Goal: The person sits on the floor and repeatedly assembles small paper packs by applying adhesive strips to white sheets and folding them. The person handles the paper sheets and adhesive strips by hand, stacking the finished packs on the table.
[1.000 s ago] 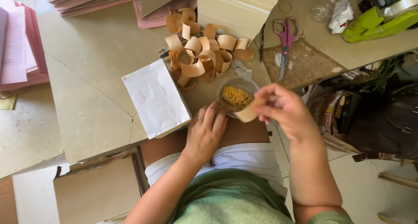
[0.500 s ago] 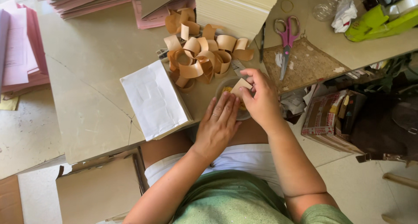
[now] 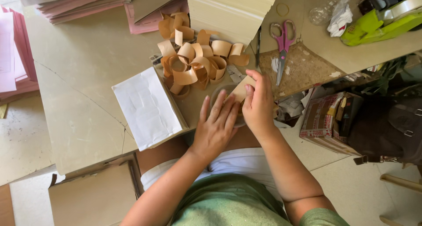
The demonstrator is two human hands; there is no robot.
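Now: both hands pressing a tan paper strip at the small round container

Left hand (image 3: 216, 128) lies flat, fingers spread and extended, over the small round container (image 3: 216, 95) at the near table edge. Right hand (image 3: 259, 103) at its 3 o'clock, thumb and fingers pinching a tan paper strip (image 3: 242, 89) at the container's 1 o'clock rim. Most of the container is hidden under the hands; contents cannot be seen now.

Judged: the step is fixing the strip to the container. To do it well, the flat left hand should keep the container from sliding while the right thumb runs along the strip, keeping it aligned with the rim, no creases.

Pile of curled tan strips (image 3: 193, 63) sits at 11 o'clock of the hands, white packet (image 3: 148, 107) at 9 o'clock, pink-handled scissors (image 3: 281, 41) at 1 o'clock on the table (image 3: 83, 76).

Versus earlier: one second ago the container was lifted in the right hand, yellow contents showing, left hand resting beside it. Now it is down, both hands over it, contents covered. Pile, packet and scissors unchanged.
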